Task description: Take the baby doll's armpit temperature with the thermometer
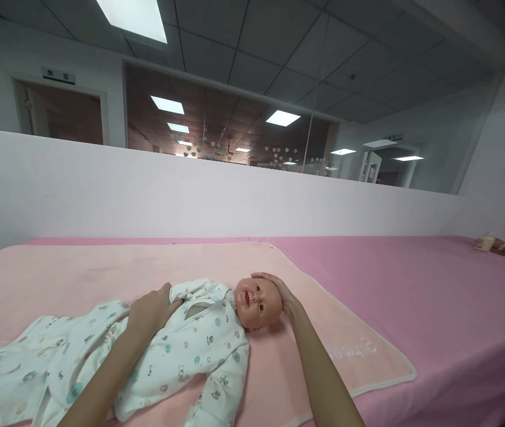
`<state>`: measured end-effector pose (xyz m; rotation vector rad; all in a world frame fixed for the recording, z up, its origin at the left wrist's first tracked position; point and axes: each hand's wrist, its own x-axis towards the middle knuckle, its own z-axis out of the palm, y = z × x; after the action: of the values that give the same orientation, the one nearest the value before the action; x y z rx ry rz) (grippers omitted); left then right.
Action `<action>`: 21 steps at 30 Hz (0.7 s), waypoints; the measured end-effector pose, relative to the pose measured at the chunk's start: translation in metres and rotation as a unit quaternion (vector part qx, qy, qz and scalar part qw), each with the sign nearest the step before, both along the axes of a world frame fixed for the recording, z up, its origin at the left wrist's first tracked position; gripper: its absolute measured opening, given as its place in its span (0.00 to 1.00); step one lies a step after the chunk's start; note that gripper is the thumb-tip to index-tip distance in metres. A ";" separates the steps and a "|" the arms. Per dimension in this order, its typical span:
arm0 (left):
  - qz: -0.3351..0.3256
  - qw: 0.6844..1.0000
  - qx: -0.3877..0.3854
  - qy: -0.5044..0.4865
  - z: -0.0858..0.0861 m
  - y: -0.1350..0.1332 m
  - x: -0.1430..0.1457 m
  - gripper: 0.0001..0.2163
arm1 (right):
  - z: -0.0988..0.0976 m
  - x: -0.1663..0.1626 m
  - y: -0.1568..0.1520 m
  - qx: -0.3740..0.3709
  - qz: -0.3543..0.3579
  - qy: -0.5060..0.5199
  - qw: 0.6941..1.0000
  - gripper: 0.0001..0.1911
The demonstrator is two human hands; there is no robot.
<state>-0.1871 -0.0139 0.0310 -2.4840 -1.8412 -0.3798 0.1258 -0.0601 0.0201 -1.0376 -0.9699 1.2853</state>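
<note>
A baby doll [259, 303] lies on its back, head to the right, on a peach towel [79, 267]. It wears a white, patterned outfit [185, 350], with sleeves and long legs spread to the left and front. My left hand [152, 311] is closed over the doll's middle, thumb towards its chest, and the far fingers are partly hidden by the body. Around the crown of the doll's head curves my right hand [283, 293], cupping it from the top and far side. The palm is mostly hidden behind the head.
Under the towel is a pink sheet [368, 284] that drapes over the front right edge. A low white wall [235, 198] closes off the back, with a large window [235, 118] above it. At the far right stands a small cream bottle [484, 242].
</note>
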 end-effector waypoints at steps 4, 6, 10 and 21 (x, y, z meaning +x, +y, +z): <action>0.004 1.000 0.001 0.002 -0.001 0.001 0.000 0.20 | 0.001 0.000 0.000 -0.003 -0.008 -0.004 1.000 0.15; 0.003 1.000 0.002 0.002 -0.001 0.001 0.000 0.21 | 0.001 -0.001 -0.001 -0.004 -0.005 -0.005 1.000 0.15; 0.003 1.000 -0.002 0.002 -0.001 0.000 0.000 0.20 | 0.002 -0.001 -0.001 -0.009 -0.004 -0.003 1.000 0.15; 0.003 1.000 0.003 0.005 -0.001 0.000 -0.001 0.20 | 0.005 -0.003 -0.005 0.002 -0.005 -0.012 1.000 0.15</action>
<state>-0.1882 -0.0142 0.0303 -2.4701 -1.8410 -0.3724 0.1229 -0.0652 0.0247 -1.0555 -0.9837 1.2663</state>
